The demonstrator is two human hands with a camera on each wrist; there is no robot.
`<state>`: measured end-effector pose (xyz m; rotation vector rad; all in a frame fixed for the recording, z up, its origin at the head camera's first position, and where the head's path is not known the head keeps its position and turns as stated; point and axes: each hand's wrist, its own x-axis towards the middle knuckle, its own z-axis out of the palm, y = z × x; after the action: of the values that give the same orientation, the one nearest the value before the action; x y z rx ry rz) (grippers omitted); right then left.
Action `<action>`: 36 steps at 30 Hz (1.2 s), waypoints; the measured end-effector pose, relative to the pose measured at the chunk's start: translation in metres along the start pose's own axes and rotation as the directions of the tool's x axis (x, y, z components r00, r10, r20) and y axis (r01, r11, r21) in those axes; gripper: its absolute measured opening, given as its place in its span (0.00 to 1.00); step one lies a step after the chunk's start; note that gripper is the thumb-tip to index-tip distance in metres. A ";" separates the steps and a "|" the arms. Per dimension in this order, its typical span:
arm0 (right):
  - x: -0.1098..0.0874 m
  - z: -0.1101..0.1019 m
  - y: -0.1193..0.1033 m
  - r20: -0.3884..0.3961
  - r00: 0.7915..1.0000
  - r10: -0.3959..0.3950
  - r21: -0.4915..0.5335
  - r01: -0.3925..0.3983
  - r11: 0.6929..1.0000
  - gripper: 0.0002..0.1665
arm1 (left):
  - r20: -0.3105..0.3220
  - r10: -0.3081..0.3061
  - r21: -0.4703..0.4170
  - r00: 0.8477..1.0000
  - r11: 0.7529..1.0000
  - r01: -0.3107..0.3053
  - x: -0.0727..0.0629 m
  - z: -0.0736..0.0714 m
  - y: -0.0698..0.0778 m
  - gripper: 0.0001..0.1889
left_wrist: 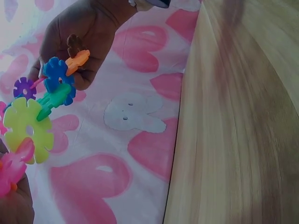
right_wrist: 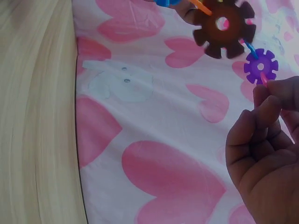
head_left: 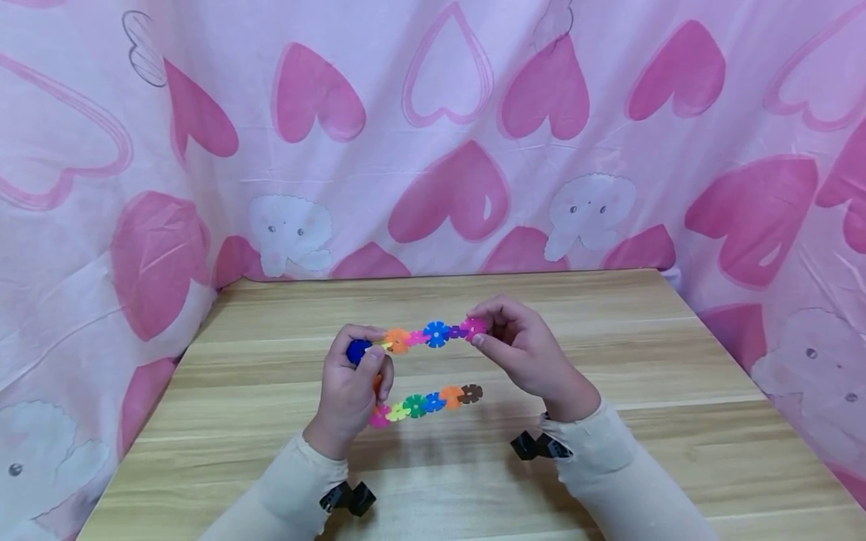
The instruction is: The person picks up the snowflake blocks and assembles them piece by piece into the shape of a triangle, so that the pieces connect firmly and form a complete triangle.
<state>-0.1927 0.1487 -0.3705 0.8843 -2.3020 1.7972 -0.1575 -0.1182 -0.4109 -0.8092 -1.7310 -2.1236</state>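
Observation:
Interlocking notched plastic discs form one linked strand, both ends of which lead out from my left hand point(head_left: 341, 391). That hand grips it at the left, thumb by a dark blue disc point(head_left: 358, 352), covering some discs there. The upper stretch runs right through orange, pink, a blue disc point(head_left: 436, 334) and purple. My right hand point(head_left: 531, 357) pinches the pink end disc point(head_left: 475, 327) between thumb and fingers. The lower stretch juts out below: pink, yellow, a green disc point(head_left: 416, 406), blue, orange and a brown end disc point(head_left: 471, 394). In the right wrist view the purple disc point(right_wrist: 260, 66) is beside the pinching fingertips.
A wood-grain table point(head_left: 433, 496) lies beneath both hands. Pink heart-patterned cloth point(head_left: 379, 188) hangs behind it and at both sides. Black camera mounts point(head_left: 348, 497) sit on the cream sleeves point(head_left: 291, 481) at each wrist.

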 end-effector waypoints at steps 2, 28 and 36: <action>0.001 0.001 0.000 -0.008 1.000 0.005 -0.021 -0.005 1.000 0.18 | -0.023 -0.007 -0.002 1.000 1.000 0.006 0.000 0.001 0.001 0.07; 0.001 0.009 -0.009 0.227 0.967 0.116 0.199 -0.163 0.966 0.42 | -0.073 0.126 -0.129 0.989 0.982 -0.135 0.003 0.001 0.008 0.10; -0.001 0.006 -0.011 0.121 0.989 0.083 0.204 -0.106 0.973 0.47 | -0.068 0.010 -0.095 0.998 0.995 -0.017 -0.002 0.006 0.009 0.10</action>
<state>-0.1851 0.1421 -0.3632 0.9415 -2.2864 2.1148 -0.1490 -0.1145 -0.4039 -0.7619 -1.5966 -2.2129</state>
